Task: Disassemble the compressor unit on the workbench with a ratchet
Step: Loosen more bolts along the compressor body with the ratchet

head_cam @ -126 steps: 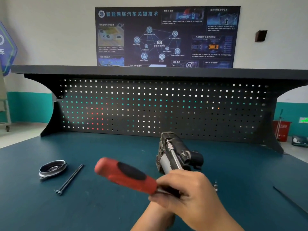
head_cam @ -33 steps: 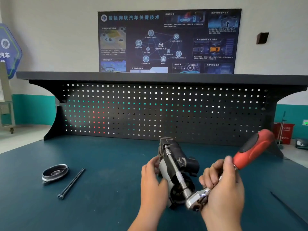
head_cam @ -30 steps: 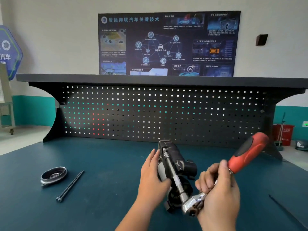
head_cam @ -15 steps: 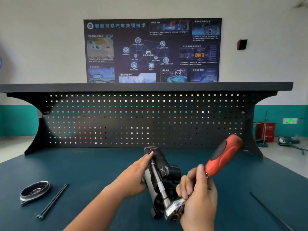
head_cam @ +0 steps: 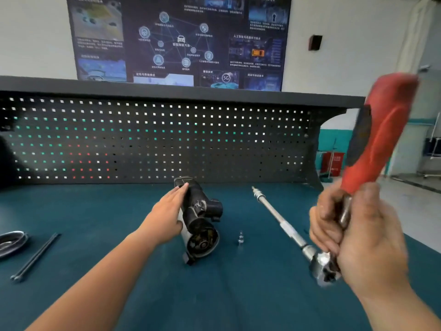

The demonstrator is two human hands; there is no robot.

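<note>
Two hands busy: left hand (head_cam: pixel 167 211) lies open against the compressor (head_cam: pixel 199 220) to steady it on the desk (head_cam: pixel 95 211), right hand (head_cam: pixel 358 235) grips the ratchet (head_cam: pixel 372 149), extension clear.

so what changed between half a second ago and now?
The right hand has pulled the ratchet off the compressor and out to the right; its long extension bar now points into free air above the bench, clear of the unit. Unchanged: the left hand stays pressed on the compressor's left side, and the round cover and long bolt lie at far left.
</note>
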